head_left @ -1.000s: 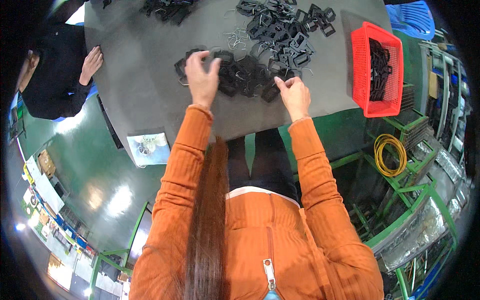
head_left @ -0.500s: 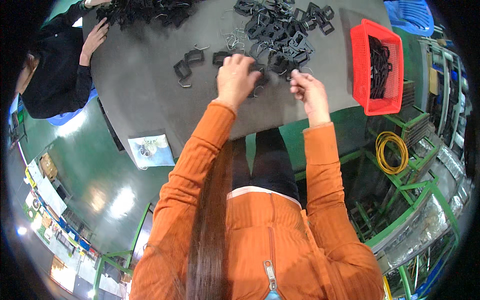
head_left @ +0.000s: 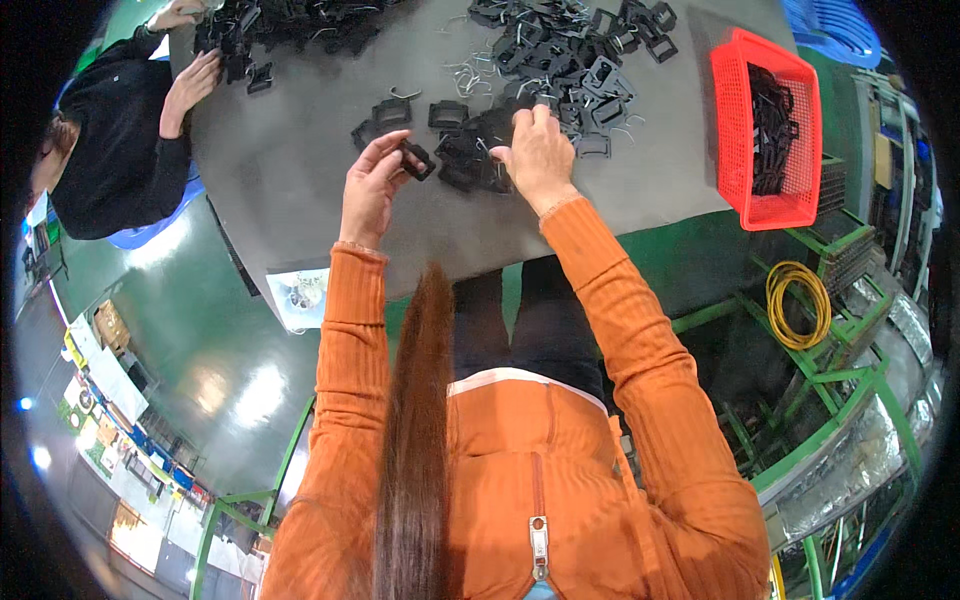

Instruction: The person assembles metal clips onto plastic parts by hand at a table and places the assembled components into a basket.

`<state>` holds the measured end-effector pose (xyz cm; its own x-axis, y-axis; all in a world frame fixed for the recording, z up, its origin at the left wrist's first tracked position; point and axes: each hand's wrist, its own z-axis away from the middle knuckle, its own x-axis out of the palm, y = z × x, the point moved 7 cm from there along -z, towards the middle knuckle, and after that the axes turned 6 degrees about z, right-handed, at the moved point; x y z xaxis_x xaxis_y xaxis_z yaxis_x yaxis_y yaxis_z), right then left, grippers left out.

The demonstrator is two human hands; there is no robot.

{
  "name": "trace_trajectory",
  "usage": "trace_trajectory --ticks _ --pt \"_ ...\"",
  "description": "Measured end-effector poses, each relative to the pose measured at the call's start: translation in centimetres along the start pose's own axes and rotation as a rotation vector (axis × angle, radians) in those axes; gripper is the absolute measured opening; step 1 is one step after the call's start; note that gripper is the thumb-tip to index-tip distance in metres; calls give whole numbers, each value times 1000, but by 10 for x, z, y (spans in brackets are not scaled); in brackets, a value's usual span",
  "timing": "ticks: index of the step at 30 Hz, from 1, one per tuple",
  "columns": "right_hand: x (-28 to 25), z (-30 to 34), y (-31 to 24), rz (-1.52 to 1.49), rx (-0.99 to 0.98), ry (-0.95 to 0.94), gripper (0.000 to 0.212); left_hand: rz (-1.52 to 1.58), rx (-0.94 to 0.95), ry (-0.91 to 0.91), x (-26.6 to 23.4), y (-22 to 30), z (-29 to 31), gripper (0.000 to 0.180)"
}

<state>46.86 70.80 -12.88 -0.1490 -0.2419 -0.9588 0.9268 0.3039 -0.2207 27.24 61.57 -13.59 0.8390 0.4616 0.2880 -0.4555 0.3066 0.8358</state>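
My left hand (head_left: 368, 195) holds a black rectangular plastic frame (head_left: 418, 160), pinched between thumb and fingers just above the table. At the near side of the big pile of black frames (head_left: 560, 60) is my right hand (head_left: 543, 158), its thumb spread away from the fingers; the fingertips are over the parts, and nothing shows in its grip. Between my hands sits a smaller cluster of black frames (head_left: 465, 160). Behind my left hand, a few more frames (head_left: 391, 110) lie apart, one with a bent metal wire hook (head_left: 405, 93).
Loose wire hooks (head_left: 470, 78) lie left of the large pile on the grey table (head_left: 300, 170). A red basket (head_left: 733, 150) holding black parts stands at the right. At the far left, another person's hands (head_left: 190, 90) handle a dark heap. A printed sheet (head_left: 298, 297) lies at the near-left edge.
My left hand has moved left and toward me, now with a black frame in it. My right hand has moved left and now reaches over the edge of the large pile.
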Motion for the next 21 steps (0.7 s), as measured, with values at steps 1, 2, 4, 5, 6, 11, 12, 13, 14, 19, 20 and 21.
trace_trajectory --ticks 1,2,4,5,6,11,12,13,14,19,20,21 --pt "6 -2 2 -1 1 2 39 265 -148 20 -2 -8 0 13" --pt "10 -4 1 -22 6 -32 38 267 -142 30 -5 -7 0 13" --pt "15 -5 1 -37 -2 -69 37 -53 -169 93 -9 -12 -7 17" --pt "8 -6 -2 -94 46 -94 37 -209 -183 134 -13 -15 -7 22" --pt "3 -6 0 -143 105 -118 37 -498 38 96 8 -7 -9 28" --pt "-3 -20 -30 -53 22 42 40 -1142 309 183 34 -11 0 31" --pt "-2 -27 -32 -51 12 41 40 -1138 308 194 29 -10 -3 31" --pt "3 -35 -31 -89 2 -49 39 -1055 188 150 20 -15 -7 29" --pt "3 -39 -36 -129 -10 -145 38 -971 65 110 10 -21 -7 28" --pt "-6 -61 -30 -492 -54 -263 40 -278 -39 31 -22 4 7 14" --pt "-2 -63 -43 -408 -117 -242 42 -278 -34 42 -33 5 7 14" --pt "5 -62 -54 -260 -147 -244 43 -281 -37 21 -42 4 7 11"
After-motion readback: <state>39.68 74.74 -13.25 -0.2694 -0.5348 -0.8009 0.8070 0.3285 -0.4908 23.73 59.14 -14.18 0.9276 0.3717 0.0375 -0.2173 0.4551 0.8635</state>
